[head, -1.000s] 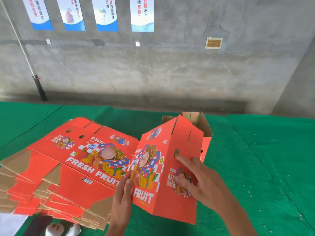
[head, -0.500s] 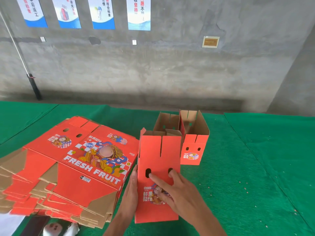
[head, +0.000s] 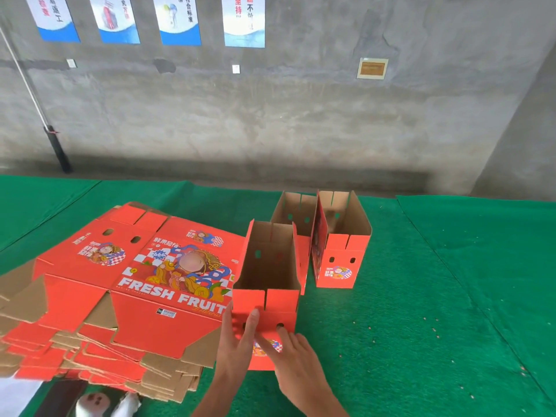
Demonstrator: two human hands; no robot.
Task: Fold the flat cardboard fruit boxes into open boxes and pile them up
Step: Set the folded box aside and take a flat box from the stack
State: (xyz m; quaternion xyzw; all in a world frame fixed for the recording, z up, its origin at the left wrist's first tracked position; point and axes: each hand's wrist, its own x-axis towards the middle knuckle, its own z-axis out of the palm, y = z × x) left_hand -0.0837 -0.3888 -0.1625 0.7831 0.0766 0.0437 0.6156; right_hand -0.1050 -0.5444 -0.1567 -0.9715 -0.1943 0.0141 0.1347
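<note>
A second ago the box point(head: 267, 296) was tipped on its side in the air, with its printed face turned up. Now it stands upright on the green tabletop point(head: 406, 326) in the lower middle of the frame, with its open top up and its brown inside showing. So this box looks folded and set down, and that part of the job seems done. The left hand point(head: 237, 347) lies flat against the near left corner of the box, fingers straight, with one fingertip near a small hole in the front wall. The right hand point(head: 291, 359) rests on the lower front of the box with its fingers spread out. Neither hand is curled round anything; both just press on the box, maybe to push it into place. Two more open boxes stand just behind it, toward the middle of the frame: one box point(head: 296, 215) right behind and one point(head: 341, 251) to the right of that. The new box stands close in front of them, and I cannot tell if it touches them. They stand side by side in a group, not one on top of another. A big stack of flat boxes point(head: 120, 296) fills the lower left of the frame, so there are many left to fold. The next step is likely to let go and take the top flat box from the stack.
</note>
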